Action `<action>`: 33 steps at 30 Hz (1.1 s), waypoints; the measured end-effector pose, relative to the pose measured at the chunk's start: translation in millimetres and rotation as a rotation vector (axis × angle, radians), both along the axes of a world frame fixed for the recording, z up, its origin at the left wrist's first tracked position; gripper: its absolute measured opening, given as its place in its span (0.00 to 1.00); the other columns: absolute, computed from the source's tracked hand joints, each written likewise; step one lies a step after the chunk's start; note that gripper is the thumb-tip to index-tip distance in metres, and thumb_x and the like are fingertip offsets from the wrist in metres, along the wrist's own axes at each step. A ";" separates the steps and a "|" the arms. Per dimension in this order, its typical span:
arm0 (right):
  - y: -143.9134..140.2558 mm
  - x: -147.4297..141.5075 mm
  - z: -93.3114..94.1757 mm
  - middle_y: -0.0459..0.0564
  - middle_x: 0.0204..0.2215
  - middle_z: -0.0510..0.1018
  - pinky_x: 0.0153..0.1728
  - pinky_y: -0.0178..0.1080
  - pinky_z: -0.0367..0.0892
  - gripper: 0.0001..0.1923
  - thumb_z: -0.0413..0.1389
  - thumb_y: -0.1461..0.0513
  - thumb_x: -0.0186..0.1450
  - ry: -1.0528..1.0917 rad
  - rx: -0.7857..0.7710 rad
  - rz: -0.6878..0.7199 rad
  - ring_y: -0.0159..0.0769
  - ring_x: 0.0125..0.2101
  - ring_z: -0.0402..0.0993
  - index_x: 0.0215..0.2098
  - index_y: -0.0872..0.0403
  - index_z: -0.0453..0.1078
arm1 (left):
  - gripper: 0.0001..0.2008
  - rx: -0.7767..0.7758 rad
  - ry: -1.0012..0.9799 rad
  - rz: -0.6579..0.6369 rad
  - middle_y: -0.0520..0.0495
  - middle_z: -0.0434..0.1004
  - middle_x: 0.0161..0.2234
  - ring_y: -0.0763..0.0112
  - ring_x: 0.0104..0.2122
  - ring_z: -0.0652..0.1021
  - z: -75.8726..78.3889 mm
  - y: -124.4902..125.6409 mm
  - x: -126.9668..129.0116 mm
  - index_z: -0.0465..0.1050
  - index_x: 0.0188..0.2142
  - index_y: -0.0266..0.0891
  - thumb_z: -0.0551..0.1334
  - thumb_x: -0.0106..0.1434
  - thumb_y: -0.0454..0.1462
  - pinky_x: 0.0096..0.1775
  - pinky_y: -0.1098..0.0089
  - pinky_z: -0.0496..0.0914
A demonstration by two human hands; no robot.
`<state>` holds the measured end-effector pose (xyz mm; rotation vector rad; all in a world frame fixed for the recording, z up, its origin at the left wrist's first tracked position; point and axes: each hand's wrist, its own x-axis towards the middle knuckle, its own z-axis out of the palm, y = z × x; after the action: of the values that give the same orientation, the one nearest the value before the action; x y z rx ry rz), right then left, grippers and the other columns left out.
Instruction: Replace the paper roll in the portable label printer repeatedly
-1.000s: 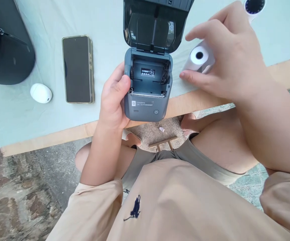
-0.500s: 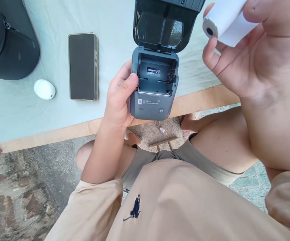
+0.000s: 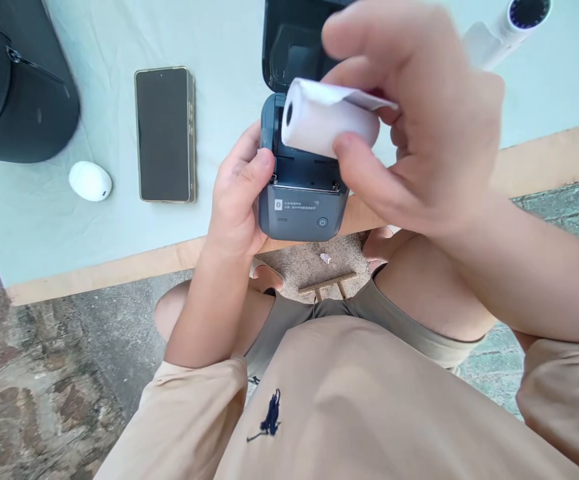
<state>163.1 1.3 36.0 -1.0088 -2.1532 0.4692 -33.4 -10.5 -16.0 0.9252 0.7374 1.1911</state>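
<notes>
You have the paper roll pinched in your right hand, thumb underneath and fingers over the top, with its loose end lifted off as a short flap toward the right. The roll hangs just above the open bay of the small grey printer, lying left to right with its hollow core facing left. Your left hand is clamped on the printer's left side, thumb hooked over the rim of the bay, holding the body at the near edge of the table. The printer's lid stands open on the far side, tipped back and partly hidden behind your right hand.

This looks like the loading step: the roll is lined up over the bay but not yet seated. The next move seems to call for lowering it squarely between the bay's side walls, keeping the flap free so that it is not trapped under the roll. Keep your left grip firm so the printer does not slide off the edge.

To the left on the pale green cloth lie a phone, face up, and a small white oval case nearer you. A black bag fills the far left corner. At far right sits a white cylinder with a dark end.
</notes>
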 end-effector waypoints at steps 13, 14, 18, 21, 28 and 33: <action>9.5 -8.1 -21.0 0.42 0.49 0.80 0.44 0.36 0.73 0.09 0.50 0.60 0.71 -0.299 0.297 -0.094 0.31 0.47 0.79 0.41 0.53 0.72 | 0.17 0.046 0.057 0.045 0.46 0.81 0.42 0.49 0.60 0.76 -7.7 3.4 0.9 0.79 0.46 0.46 0.68 0.63 0.52 0.62 0.52 0.74; 10.3 -7.2 -21.6 0.42 0.49 0.80 0.45 0.36 0.74 0.11 0.49 0.58 0.72 -0.288 0.315 -0.097 0.31 0.48 0.79 0.40 0.53 0.73 | 0.17 0.053 0.060 0.043 0.46 0.81 0.42 0.49 0.60 0.76 -9.1 3.8 0.6 0.79 0.46 0.46 0.67 0.64 0.51 0.62 0.52 0.74; 9.7 -7.4 -20.4 0.43 0.43 0.81 0.43 0.40 0.70 0.17 0.49 0.53 0.73 -0.254 0.337 -0.157 0.33 0.43 0.76 0.39 0.52 0.76 | 0.18 0.073 0.078 0.053 0.46 0.80 0.40 0.49 0.55 0.78 -14.4 5.5 -0.8 0.79 0.46 0.48 0.67 0.62 0.53 0.58 0.52 0.74; 3.3 -12.6 -19.9 0.41 0.40 0.81 0.41 0.41 0.64 0.17 0.48 0.53 0.73 -0.212 0.336 -0.142 0.31 0.39 0.74 0.35 0.51 0.75 | 0.18 0.079 0.049 0.053 0.45 0.79 0.38 0.49 0.50 0.78 -19.1 9.5 -1.8 0.81 0.43 0.49 0.68 0.59 0.54 0.54 0.52 0.74; -7.7 -15.8 -28.5 0.37 0.34 0.80 0.41 0.42 0.57 0.10 0.57 0.55 0.69 -0.103 0.477 0.052 0.32 0.39 0.72 0.32 0.49 0.72 | 0.19 0.084 0.029 0.003 0.49 0.74 0.34 0.60 0.39 0.78 -21.9 8.1 -3.3 0.79 0.45 0.49 0.71 0.56 0.50 0.41 0.59 0.75; -2.5 -4.2 -26.5 0.41 0.39 0.80 0.43 0.42 0.61 0.08 0.57 0.54 0.68 -0.057 0.422 0.040 0.33 0.42 0.72 0.36 0.50 0.72 | 0.26 0.104 0.088 0.032 0.51 0.77 0.39 0.65 0.39 0.81 -22.0 3.9 -3.5 0.76 0.50 0.48 0.75 0.52 0.45 0.37 0.67 0.77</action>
<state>158.8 -1.3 9.5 -0.7491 -2.1995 -0.0030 -36.9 -6.6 -38.0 1.0610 0.7680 1.2323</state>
